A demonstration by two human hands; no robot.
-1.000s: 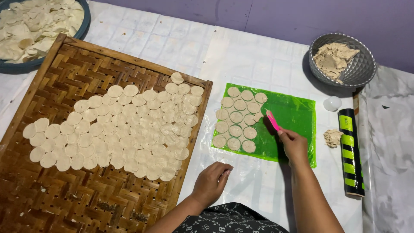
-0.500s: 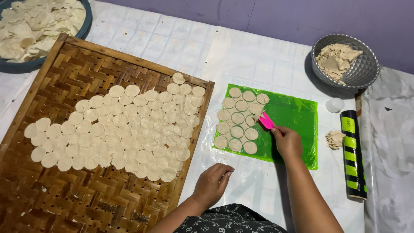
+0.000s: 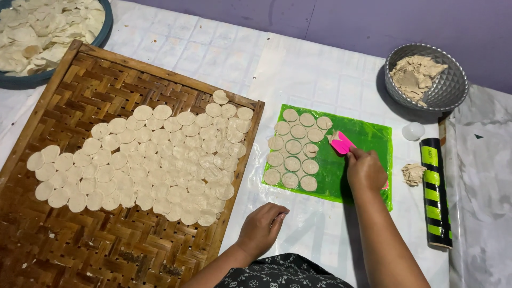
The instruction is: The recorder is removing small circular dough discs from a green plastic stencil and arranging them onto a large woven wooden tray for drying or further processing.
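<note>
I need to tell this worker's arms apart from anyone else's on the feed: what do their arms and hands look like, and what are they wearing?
Both forearms are bare, with no sleeves reaching the wrists. The left hand and the right hand wear no gloves, and no rings, watch or bracelets are visible. At the bottom edge between the arms shows a dark garment with a small pale pattern.

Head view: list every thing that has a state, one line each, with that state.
Green mat: flat, partly covered with dough discs.
Woven tray: partly filled with discs.
Grey bowl: holds dough scraps.
Pink scraper: held, tip on the mat.
Right hand: gripping the scraper.
Left hand: curled, holding nothing, resting on the sheet.
</note>
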